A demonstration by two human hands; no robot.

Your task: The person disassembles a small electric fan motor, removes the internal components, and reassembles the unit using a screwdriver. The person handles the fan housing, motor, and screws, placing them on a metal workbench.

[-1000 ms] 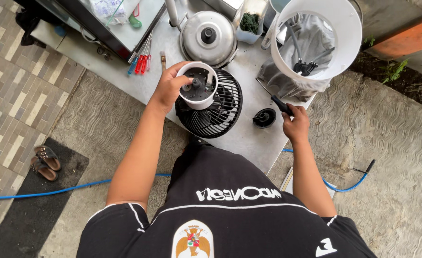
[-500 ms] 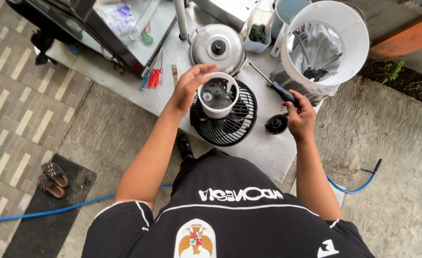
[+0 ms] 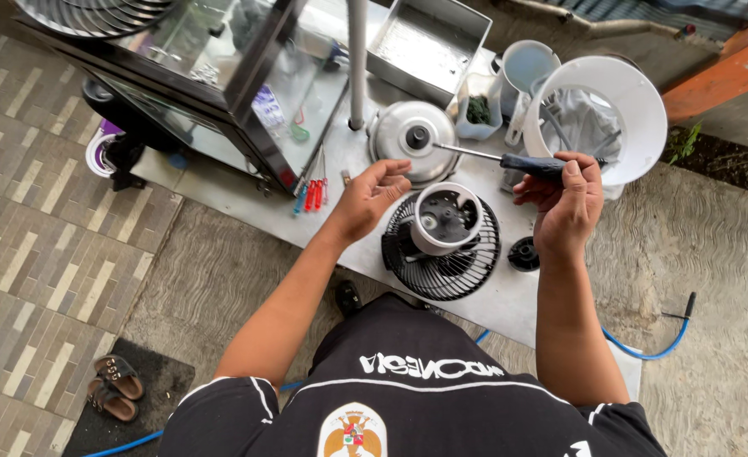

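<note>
You're gripping the screwdriver [image 3: 509, 159] in your right hand [image 3: 567, 201], shaft pointing left over the white motor housing [image 3: 446, 218]; your left hand [image 3: 367, 201] is hovering nearer, fingers loosely apart.

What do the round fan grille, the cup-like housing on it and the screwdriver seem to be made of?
The fan grille looks like thin metal wire coated glossy black, given its fine radial ribs. The white motor housing appears to be moulded plastic, smooth and slightly shiny. The screwdriver in the right hand has a bright steel-looking shaft and a dark handle, probably plastic or rubber.
</note>
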